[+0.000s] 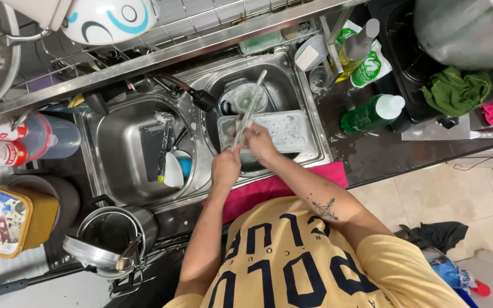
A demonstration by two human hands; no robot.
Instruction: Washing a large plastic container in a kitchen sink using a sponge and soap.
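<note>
Head view, looking straight down on a double steel sink [315, 149]. Both hands were over the right basin. Left hand [225, 167] was closed around the lower end of a long pale utensil [250, 106] that angled up across the basin. Right hand [258, 141] was curled on the same utensil just above it, fingers wrapped; what else it held, can't tell. Under the hands: a soapy rectangular plastic tray [289, 130] lying in the right basin, with a round cup or bowl [246, 98] behind it.

Left basin [124, 151] held a dark flat board, a white bowl and something blue.

Packages: green bottle with white cap [372, 113] lying on the dark counter right of the sink; green-and-white refill pouch [366, 65] behind it, next to a yellow bottle with a grey top. Far left: two red-and-white labelled containers [1, 142] and a yellow rectangular tub [9, 219] with a picture lid. Pink cloth [269, 188] hung over the sink's front edge.
</note>
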